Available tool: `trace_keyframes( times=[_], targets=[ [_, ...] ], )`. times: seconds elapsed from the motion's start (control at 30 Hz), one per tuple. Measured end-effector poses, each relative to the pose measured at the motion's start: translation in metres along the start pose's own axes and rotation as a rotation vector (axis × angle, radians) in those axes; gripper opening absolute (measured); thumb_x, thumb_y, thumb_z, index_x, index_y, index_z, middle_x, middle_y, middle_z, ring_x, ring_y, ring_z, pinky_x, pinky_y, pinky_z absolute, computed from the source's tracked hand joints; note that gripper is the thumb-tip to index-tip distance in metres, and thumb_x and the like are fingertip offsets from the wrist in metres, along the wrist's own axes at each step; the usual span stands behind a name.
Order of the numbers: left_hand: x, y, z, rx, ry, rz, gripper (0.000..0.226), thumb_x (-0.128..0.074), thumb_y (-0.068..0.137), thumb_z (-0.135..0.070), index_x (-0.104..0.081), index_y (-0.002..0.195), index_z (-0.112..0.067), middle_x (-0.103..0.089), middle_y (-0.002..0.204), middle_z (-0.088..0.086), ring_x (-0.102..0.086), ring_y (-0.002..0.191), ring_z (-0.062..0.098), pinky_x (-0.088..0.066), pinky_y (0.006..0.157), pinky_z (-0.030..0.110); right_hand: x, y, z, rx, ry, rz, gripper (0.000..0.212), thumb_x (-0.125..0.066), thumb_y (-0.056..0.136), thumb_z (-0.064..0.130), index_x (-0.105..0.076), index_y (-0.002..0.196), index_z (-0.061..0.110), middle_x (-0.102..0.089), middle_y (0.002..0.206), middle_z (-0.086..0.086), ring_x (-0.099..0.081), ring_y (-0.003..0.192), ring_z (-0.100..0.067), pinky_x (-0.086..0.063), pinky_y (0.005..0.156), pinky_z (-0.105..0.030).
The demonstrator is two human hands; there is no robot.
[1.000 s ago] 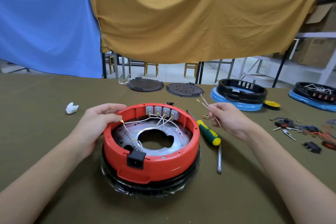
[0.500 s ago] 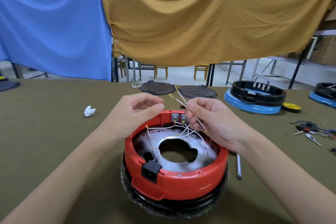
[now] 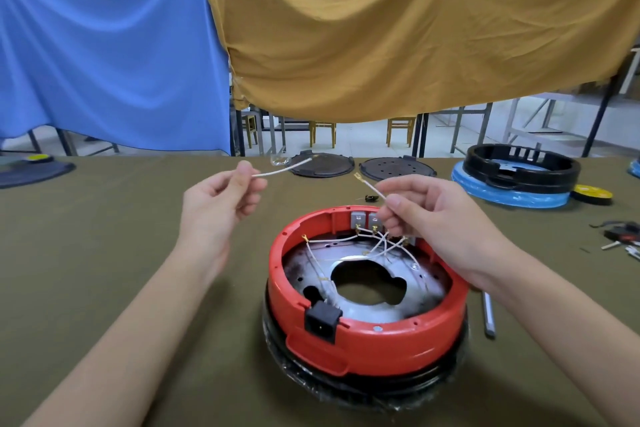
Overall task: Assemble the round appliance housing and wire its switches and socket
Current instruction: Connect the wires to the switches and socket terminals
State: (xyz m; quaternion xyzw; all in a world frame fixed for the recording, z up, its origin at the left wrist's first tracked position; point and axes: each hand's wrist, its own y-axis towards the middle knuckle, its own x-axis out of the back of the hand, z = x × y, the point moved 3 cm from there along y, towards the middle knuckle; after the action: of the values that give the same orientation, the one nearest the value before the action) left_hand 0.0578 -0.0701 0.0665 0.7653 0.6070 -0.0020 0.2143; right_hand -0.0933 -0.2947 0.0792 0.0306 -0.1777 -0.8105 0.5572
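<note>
— White, woven-looking wire in each hand, see? Left hand [image 3: 221,204] pinches one short wire [image 3: 280,169] between thumb and forefinger, up and to the left of the red housing [image 3: 367,333]. Right hand [image 3: 440,218] pinches a second wire [image 3: 370,185] the same way, brass terminal [image 3: 357,177] sticking up, right above the housing's far rim.

— And the other fingers?

— Loosely curled on both hands, holding nothing but the wires. The two wires are apart, not touching.

— How far along is it, do you reckon?

— Partway, I'd say. The red housing sits on the olive cloth [image 3: 104,253], on top of a black base [image 3: 363,388] wrapped in clear film. The black socket [image 3: 320,319] is already seated in the near wall. Grey switches [image 3: 367,219] line the far inner wall, and several white leads [image 3: 377,246] run from them across the metal plate [image 3: 374,305]. One terminal at the left inside looks loose, unconnected. These two hand-held wires aren't fitted yet, and no cover is on.

— Any brand or label?

— None I can read anywhere on the housing or the parts beyond it.
</note>
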Motion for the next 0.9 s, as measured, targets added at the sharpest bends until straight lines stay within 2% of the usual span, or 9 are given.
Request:
trace_keyframes(
  times=[0.1,0.2,0.27,0.37,0.5,0.63,0.73,0.83,0.9],
  targets=[
    [0.008,0.004,0.015,0.102,-0.059,-0.12,0.02,-0.066,0.089,-0.034,-0.073,0.087,-0.015,-0.075,0.077,-0.005,-0.056,0.059,0.003,-0.05,0.063,0.018,0.013,0.001,-0.001,0.061,-0.218,-0.036,0.019,-0.054,0.099,0.004,-0.071,0.104,0.012,-0.075,0.077,-0.002,-0.067,0.068,-0.012,-0.057,0.066,-0.022],
    [0.007,0.004,0.027,0.196,-0.093,-0.096,0.016,-0.064,0.093,-0.028,-0.074,0.093,-0.016,-0.076,0.084,-0.006,-0.056,0.06,0.002,-0.053,0.061,0.015,0.019,0.0,-0.004,0.162,-0.588,-0.016,0.02,-0.054,0.099,0.012,-0.07,0.091,0.021,-0.073,0.078,0.007,-0.069,0.073,-0.014,-0.056,0.074,-0.033],
    [0.008,0.004,0.032,0.23,-0.102,-0.075,0.013,-0.064,0.094,-0.025,-0.074,0.097,-0.017,-0.076,0.088,-0.006,-0.057,0.062,0.002,-0.054,0.062,0.016,0.018,-0.002,-0.007,0.163,-0.707,0.056,0.021,-0.052,0.1,0.018,-0.066,0.087,0.027,-0.072,0.076,0.01,-0.068,0.07,-0.017,-0.055,0.072,-0.04],
    [0.01,0.006,0.036,0.242,-0.064,-0.072,0.012,-0.063,0.095,-0.015,-0.073,0.099,-0.017,-0.077,0.088,-0.006,-0.06,0.062,0.001,-0.055,0.061,0.015,0.019,-0.002,-0.009,0.152,-0.713,0.079,0.021,-0.05,0.099,0.019,-0.062,0.085,0.028,-0.07,0.071,0.007,-0.066,0.06,-0.012,-0.055,0.063,-0.035],
    [0.013,0.008,0.043,0.258,0.036,-0.075,0.016,-0.056,0.098,-0.009,-0.07,0.099,-0.015,-0.077,0.091,-0.005,-0.061,0.066,0.002,-0.054,0.059,0.014,0.017,-0.003,-0.008,0.14,-0.85,0.161,0.021,-0.051,0.098,0.02,-0.062,0.084,0.031,-0.068,0.069,0.015,-0.061,0.056,-0.008,-0.051,0.058,-0.03],
    [0.011,0.012,0.053,0.273,0.239,-0.007,0.023,-0.043,0.105,-0.01,-0.065,0.101,-0.015,-0.075,0.094,-0.003,-0.061,0.072,0.009,-0.051,0.063,0.02,0.022,-0.001,-0.005,0.246,-0.777,0.012,0.019,-0.05,0.096,0.023,-0.059,0.082,0.033,-0.068,0.068,0.012,-0.062,0.059,-0.01,-0.053,0.062,-0.037],
    [0.01,0.014,0.061,0.284,0.344,0.042,0.022,-0.036,0.106,-0.009,-0.057,0.104,-0.01,-0.073,0.096,0.008,-0.06,0.07,0.017,-0.047,0.062,0.027,0.028,0.005,-0.01,0.248,-0.704,-0.087,0.019,-0.049,0.098,0.022,-0.059,0.085,0.032,-0.07,0.072,0.013,-0.067,0.069,-0.012,-0.055,0.071,-0.039],
    [0.012,0.016,0.066,0.243,0.56,0.057,0.016,-0.043,0.104,-0.013,-0.053,0.092,-0.009,-0.073,0.07,-0.005,-0.057,0.049,0.007,-0.044,0.049,0.024,0.033,0.01,-0.02,0.144,-0.68,-0.029,0.019,-0.049,0.1,0.02,-0.062,0.087,0.028,-0.072,0.074,0.011,-0.068,0.071,-0.022,-0.055,0.073,-0.048],
    [0.015,0.017,0.067,0.167,0.788,0.07,0.015,-0.054,0.1,-0.018,-0.059,0.087,-0.012,-0.067,0.059,-0.011,-0.057,0.048,0.002,-0.041,0.049,0.022,0.035,0.011,-0.022,0.113,-0.688,-0.011,0.02,-0.05,0.1,0.02,-0.062,0.087,0.027,-0.072,0.072,0.011,-0.068,0.071,-0.019,-0.055,0.072,-0.041]
  ],
)
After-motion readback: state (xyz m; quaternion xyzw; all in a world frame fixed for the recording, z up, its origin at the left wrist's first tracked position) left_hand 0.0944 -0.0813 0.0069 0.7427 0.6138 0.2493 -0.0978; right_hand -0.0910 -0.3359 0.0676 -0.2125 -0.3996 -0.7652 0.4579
